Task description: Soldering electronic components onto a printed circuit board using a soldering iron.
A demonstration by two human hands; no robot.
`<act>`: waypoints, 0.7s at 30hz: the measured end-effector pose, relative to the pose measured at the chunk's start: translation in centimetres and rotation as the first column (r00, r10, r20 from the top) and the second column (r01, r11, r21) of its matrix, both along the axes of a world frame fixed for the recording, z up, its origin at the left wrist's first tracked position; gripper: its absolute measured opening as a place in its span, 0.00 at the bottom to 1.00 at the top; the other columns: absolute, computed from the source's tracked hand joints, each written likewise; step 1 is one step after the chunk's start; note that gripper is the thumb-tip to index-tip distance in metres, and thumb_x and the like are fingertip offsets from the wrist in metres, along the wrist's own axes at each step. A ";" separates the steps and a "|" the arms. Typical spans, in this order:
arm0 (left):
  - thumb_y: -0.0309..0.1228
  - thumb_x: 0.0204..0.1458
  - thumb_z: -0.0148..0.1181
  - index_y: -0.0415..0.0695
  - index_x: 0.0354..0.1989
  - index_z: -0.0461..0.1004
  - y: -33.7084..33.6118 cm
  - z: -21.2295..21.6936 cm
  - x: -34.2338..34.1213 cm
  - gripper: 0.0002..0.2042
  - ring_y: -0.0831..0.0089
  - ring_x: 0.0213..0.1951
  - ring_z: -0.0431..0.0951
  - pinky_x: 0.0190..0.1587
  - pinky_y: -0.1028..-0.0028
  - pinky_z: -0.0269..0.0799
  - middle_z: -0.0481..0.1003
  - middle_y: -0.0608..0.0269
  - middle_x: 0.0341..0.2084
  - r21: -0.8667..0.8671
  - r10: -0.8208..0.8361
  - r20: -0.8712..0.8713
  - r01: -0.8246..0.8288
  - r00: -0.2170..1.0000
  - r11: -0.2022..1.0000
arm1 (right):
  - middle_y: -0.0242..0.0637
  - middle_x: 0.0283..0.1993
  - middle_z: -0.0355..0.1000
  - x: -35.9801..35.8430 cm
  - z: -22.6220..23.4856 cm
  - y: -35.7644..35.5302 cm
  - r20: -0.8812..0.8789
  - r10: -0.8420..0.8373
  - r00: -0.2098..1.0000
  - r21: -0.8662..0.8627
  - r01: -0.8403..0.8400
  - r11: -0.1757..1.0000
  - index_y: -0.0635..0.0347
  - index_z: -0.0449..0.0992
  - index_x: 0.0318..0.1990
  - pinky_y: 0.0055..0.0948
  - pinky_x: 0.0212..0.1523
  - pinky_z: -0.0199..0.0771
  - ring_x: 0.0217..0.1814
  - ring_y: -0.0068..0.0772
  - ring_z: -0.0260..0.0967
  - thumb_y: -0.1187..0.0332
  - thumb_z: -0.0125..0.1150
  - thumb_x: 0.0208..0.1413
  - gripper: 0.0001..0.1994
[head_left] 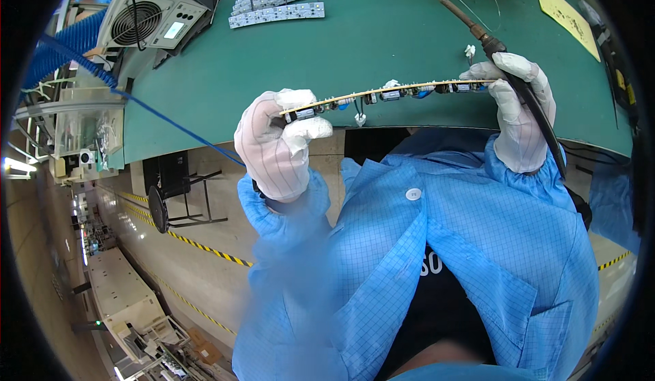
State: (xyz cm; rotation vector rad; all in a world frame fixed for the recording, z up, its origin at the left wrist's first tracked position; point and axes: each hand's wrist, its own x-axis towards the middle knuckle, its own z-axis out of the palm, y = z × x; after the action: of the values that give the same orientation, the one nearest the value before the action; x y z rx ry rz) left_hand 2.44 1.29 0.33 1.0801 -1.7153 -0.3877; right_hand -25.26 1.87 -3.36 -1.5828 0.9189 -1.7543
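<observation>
Surface: green matte desk with a curved front edge, seen from above; below the edge a pale factory floor with yellow-and-black striped tape.
Left hand: in a white fabric glove, fingers closed in a pinch on the left end of a long, narrow circuit board.
Right hand: also gloved in white, fingers closed on the right end of the board; the same hand grips a soldering iron, whose dark handle runs down past the wrist and whose metal tip points up and left over the desk.
Circuit board position: held edge-on and nearly level between the two hands, just above the desk's front edge, clear of the surface.
Circuit board make: thin tan strip, small dark cylindrical parts and white connectors hanging from its underside.
Open room: bare green desk lies beyond the board, between it and the far items; the floor is well below the hands.
Far edge: white LED strip boards lie side by side at the top, well apart from the hands.
Left side: grey boxy unit with a round fan grille and a small display; a blue ribbed hose beside it.
Right side: yellow paper sheet near the rim.
Clothing: blue gridded anti-static coat sleeves with gathered cuffs.
</observation>
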 end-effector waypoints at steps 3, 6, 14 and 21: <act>0.56 0.46 0.58 0.36 0.31 0.69 -0.1 0.0 -0.3 0.28 0.76 0.28 0.72 0.33 0.79 0.68 0.73 0.60 0.27 -0.011 0.016 0.005 -0.015 1.000 1.000 | 0.46 0.38 0.74 -0.3 0.0 -0.1 -0.042 0.013 0.999 0.000 -0.013 1.000 0.63 0.68 0.48 0.30 0.43 0.73 0.40 0.38 0.74 0.76 0.52 0.56 0.12; 0.55 0.48 0.58 0.36 0.32 0.69 -0.4 -0.5 -0.3 0.27 0.79 0.24 0.69 0.26 0.82 0.63 0.72 0.60 0.25 0.021 0.005 -0.050 -0.004 0.999 1.000 | 0.47 0.38 0.74 -0.5 0.2 0.0 -0.022 0.041 0.999 0.019 -0.040 0.999 0.64 0.68 0.48 0.29 0.43 0.73 0.40 0.39 0.74 0.76 0.52 0.56 0.12; 0.36 0.56 0.48 0.35 0.40 0.68 0.4 2.2 -1.6 0.14 0.78 0.23 0.69 0.21 0.83 0.61 0.70 0.60 0.30 0.389 0.057 -0.425 0.125 0.904 0.913 | 0.52 0.43 0.72 -0.6 -0.3 -0.1 0.006 0.094 0.996 -0.094 -0.093 0.991 0.65 0.65 0.50 0.43 0.50 0.73 0.49 0.51 0.70 0.77 0.61 0.48 0.20; 0.25 0.57 0.44 0.35 0.46 0.68 -6.1 3.7 6.6 0.12 0.79 0.30 0.67 0.33 0.81 0.64 0.71 0.60 0.36 0.102 0.095 -0.037 -0.090 0.995 0.991 | 0.49 0.45 0.71 -1.3 -0.3 -0.3 -0.041 0.129 0.991 -0.148 -0.133 0.980 0.62 0.65 0.50 0.51 0.54 0.65 0.52 0.53 0.67 0.75 0.64 0.46 0.22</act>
State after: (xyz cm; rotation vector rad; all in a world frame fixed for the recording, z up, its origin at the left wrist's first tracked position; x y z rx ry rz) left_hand 9.00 -4.78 4.02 1.2115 -1.6169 -0.4383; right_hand -26.59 1.53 -3.71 -1.7291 0.6932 -1.7448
